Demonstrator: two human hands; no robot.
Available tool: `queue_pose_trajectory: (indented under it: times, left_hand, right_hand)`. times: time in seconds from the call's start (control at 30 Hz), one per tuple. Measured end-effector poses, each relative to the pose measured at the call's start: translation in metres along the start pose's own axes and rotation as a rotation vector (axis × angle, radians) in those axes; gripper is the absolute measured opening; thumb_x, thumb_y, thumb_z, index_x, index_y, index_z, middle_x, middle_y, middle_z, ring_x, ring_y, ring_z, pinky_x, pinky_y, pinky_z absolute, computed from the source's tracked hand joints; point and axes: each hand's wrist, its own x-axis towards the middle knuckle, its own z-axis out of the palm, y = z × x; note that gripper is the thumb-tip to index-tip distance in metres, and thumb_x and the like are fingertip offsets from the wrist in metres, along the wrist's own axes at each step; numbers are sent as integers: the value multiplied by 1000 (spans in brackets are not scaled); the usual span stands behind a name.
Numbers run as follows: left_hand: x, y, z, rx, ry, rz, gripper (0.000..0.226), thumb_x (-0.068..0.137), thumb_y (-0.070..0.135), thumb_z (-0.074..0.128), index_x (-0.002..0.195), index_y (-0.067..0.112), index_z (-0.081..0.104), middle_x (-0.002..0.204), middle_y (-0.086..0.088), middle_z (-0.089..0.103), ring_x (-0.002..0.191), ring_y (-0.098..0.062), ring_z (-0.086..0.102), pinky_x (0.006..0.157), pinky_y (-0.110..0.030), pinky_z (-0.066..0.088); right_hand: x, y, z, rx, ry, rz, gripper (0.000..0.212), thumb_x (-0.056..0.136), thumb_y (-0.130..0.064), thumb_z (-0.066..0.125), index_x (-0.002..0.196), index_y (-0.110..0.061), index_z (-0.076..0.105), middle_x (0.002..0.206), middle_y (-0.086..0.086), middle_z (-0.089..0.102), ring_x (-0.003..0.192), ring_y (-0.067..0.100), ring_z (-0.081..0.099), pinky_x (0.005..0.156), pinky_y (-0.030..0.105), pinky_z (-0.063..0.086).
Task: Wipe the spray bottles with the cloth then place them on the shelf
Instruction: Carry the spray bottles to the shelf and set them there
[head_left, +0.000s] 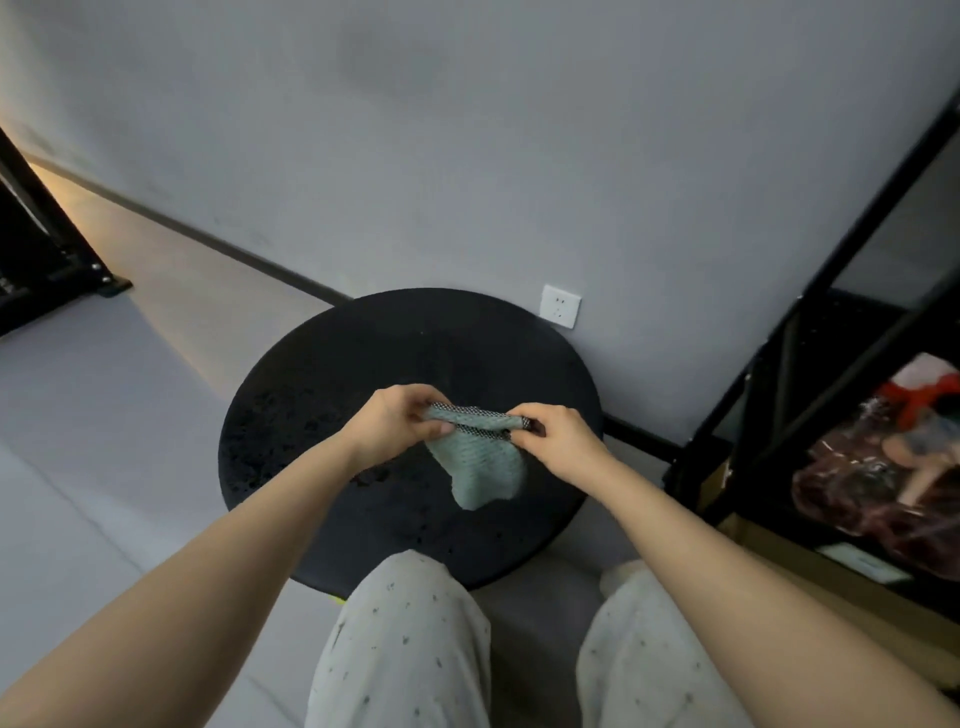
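A pale green cloth (480, 465) with a dark checked edge hangs between my two hands above the round black table (322, 384). My left hand (397, 423) pinches its left top corner, and my right hand (556, 441) pinches the right top corner. The lower part of the cloth droops toward the tabletop. A black metal shelf (810, 338) stands at the right. No spray bottle shows in this view.
A lower shelf level at the right holds a plastic-wrapped package (883, 467) and cardboard. A white wall socket (560, 306) sits behind the table. A black frame (47, 260) stands at the far left on the floor. My knees are under the table's near edge.
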Motion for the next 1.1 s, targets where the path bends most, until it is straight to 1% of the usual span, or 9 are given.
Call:
queue_pose_trajectory:
  times: [0.27, 0.37, 0.47, 0.6, 0.8, 0.87, 0.97, 1.03, 1.1]
  left_hand:
    - [15, 99, 38, -61, -108, 209, 16, 83, 24, 71, 98, 22, 63, 94, 2, 70, 89, -9, 65, 80, -17, 50]
    - [18, 130, 60, -38, -147, 273, 21, 84, 25, 70, 104, 19, 63, 94, 2, 69, 88, -9, 65, 75, -10, 48]
    - [20, 166, 90, -1, -227, 341, 23, 85, 25, 69, 105, 16, 63, 94, -1, 69, 88, -13, 65, 76, -16, 50]
    - [17, 216, 137, 48, -318, 442, 20, 86, 22, 67, 104, 13, 64, 90, -1, 68, 84, -14, 64, 78, -21, 49]
    - [9, 280, 221, 68, -419, 561, 20, 89, 18, 64, 109, 13, 64, 89, 5, 62, 79, -6, 57, 66, -2, 38]
    - [5, 296, 253, 79, -453, 591, 24, 90, 16, 61, 114, 11, 62, 94, 4, 60, 87, -10, 59, 71, -5, 37]
    - [2, 318, 303, 98, -503, 599, 29, 92, 16, 57, 121, 10, 57, 107, -3, 62, 101, -17, 59, 76, -11, 38]
    - [1, 329, 336, 102, -517, 589, 30, 94, 16, 54, 123, 10, 54, 115, -9, 61, 106, -21, 58, 81, -18, 42]
    - [1, 340, 364, 117, -509, 565, 33, 95, 15, 52, 127, 9, 51, 120, -13, 58, 111, -26, 56, 88, -24, 41]
  right_hand:
    - [-78, 24, -79, 73, 228, 59, 30, 84, -10, 66, 78, -39, 63, 80, -1, 68, 77, 14, 61, 81, 41, 51]
    - [-110, 35, -102, 88, 280, 82, 26, 85, -6, 65, 81, -32, 64, 77, -2, 66, 74, 11, 60, 75, 35, 50]
    - [-146, 53, -126, 85, 349, 138, 24, 85, -8, 66, 84, -32, 64, 80, -4, 68, 77, 9, 63, 77, 31, 49]
    - [-198, 85, -154, 89, 437, 248, 17, 86, -10, 66, 91, -26, 66, 91, -1, 70, 88, 15, 66, 83, 36, 51]
    - [-274, 140, -189, 101, 546, 394, 13, 86, -10, 66, 93, -21, 66, 89, -3, 67, 83, 10, 64, 79, 31, 52]
    - [-298, 160, -200, 111, 564, 425, 14, 86, -9, 66, 91, -22, 65, 88, -4, 68, 83, 9, 65, 76, 28, 53]
    - [-331, 190, -215, 114, 597, 464, 16, 86, -6, 65, 88, -22, 64, 82, -9, 65, 75, 3, 62, 66, 13, 48]
    - [-347, 211, -224, 115, 611, 503, 22, 86, -6, 65, 82, -28, 63, 82, -8, 65, 74, 3, 62, 65, 15, 49]
    - [-358, 233, -232, 106, 625, 544, 28, 86, -7, 66, 78, -34, 62, 82, -6, 67, 77, 11, 65, 69, 26, 52]
